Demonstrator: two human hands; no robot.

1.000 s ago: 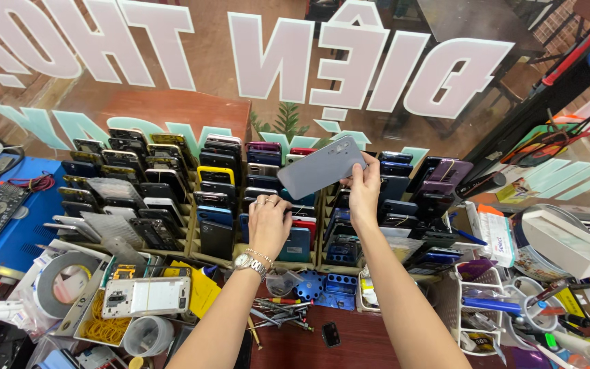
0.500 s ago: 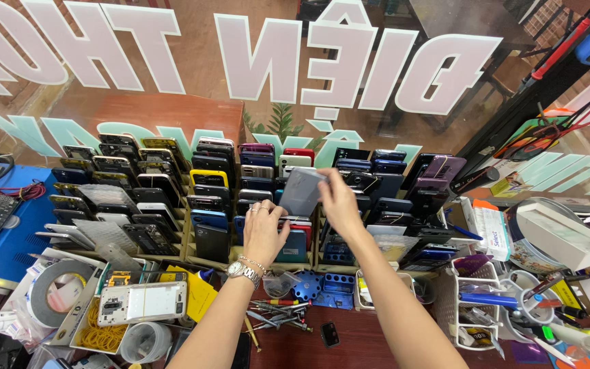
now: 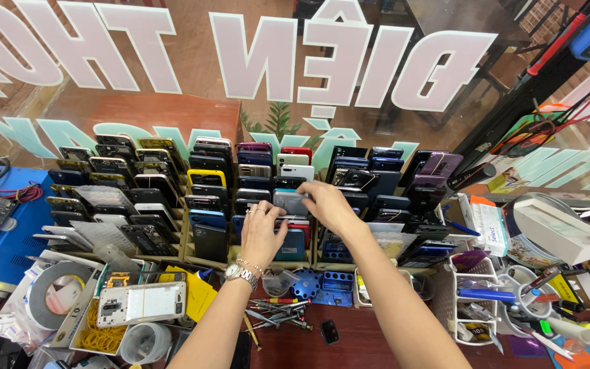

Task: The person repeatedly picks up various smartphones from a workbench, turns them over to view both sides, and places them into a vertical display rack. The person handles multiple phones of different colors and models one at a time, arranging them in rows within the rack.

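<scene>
— Comparing with a moment ago: what changed?
— The grey phone (image 3: 289, 202), held high then, now sits low in the rack (image 3: 192, 254), mid-row.
— Hands?
— Right hand (image 3: 329, 205) pinches its far edge, fingers curled; left hand (image 3: 262, 232) rests half-open on it.

Both hands reach into a tiered rack of phones (image 3: 172, 198) standing against a lettered glass window (image 3: 295, 61). The right hand (image 3: 329, 205) pinches a grey phone (image 3: 289, 202) in a middle slot; the left hand (image 3: 262, 232), with a wristwatch (image 3: 240, 275), rests just below it. Screwdrivers (image 3: 274, 314) lie on the desk nearby.
</scene>
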